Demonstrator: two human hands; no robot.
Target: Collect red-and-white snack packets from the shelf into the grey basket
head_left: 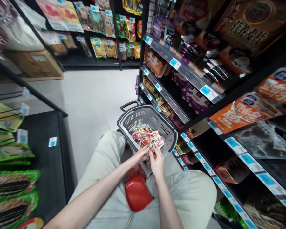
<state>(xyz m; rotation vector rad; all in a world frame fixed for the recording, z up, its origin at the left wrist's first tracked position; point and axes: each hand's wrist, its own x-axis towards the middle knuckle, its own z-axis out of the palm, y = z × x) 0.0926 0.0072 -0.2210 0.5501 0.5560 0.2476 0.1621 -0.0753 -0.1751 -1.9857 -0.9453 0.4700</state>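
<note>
Bare forearms [97, 190] and pale trousers [190, 190] fill the bottom of the frame, with a red object [137, 192] between the legs at lower centre. Just beyond it, the left hand [140, 155] and right hand [156, 160] come together at the near rim of the grey basket [145, 112] in the middle of the frame. Their fingers are bent, tips close together, over the small packets [155, 138] heaped at the basket's near end; whether either hand pinches one or merely touches it is too small to tell. Handling wrappers this small and thin-looking seems to call for thumb and fingertips with a light pinch, one hand steadying while the other works, both kept over the basket so that nothing slips outside the rim. The basket appears to stand upright on the pale floor [85, 95], its handle [128, 106] toward the upper left. Stocked shelves close in around this aisle. Along the right side, a dark shelf [274, 171] edged with blue-and-white price tags [232, 142] carries orange bags [243, 111]. At lower left, green bags [11, 183] lie on a black shelf [49, 171]; at upper left sits a carton [35, 65], and hanging packs [100, 47] line the far shelf at the top of the frame.
</note>
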